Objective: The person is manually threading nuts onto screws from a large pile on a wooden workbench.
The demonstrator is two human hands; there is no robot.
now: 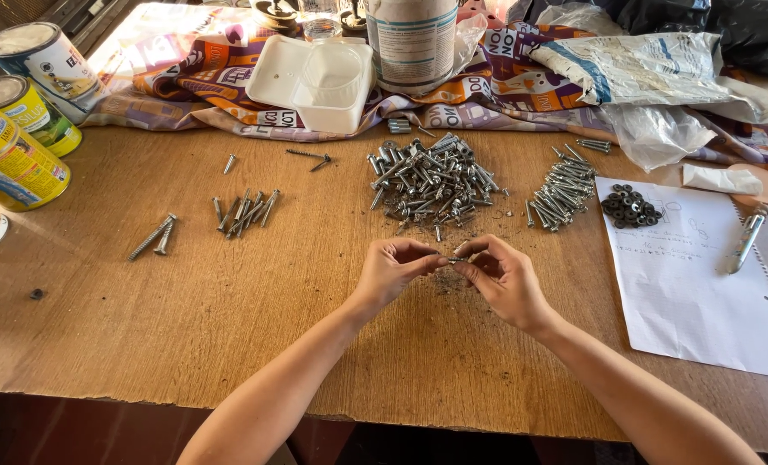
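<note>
My left hand (394, 269) and my right hand (503, 277) meet over the wooden table (186, 319), fingertips pinched together on a small metal screw (453, 259) held between them. Just beyond the hands lies a big heap of mixed screws and bolts (431, 181). To its right sits a neater pile of long screws (560, 194). Further left rest a small group of wood screws (246, 211), two thicker screws (153, 238) and two dark screws (308, 158). Dark grit lies under my hands.
A white paper sheet (702, 293) at the right carries black washers (629, 207) and a metal anchor bolt (746, 241). Paint cans (13, 164) stand at the left edge. A patterned cloth (229, 77), a white plastic tray (319, 82), a large tin (412, 43) and plastic bags (651, 77) line the back.
</note>
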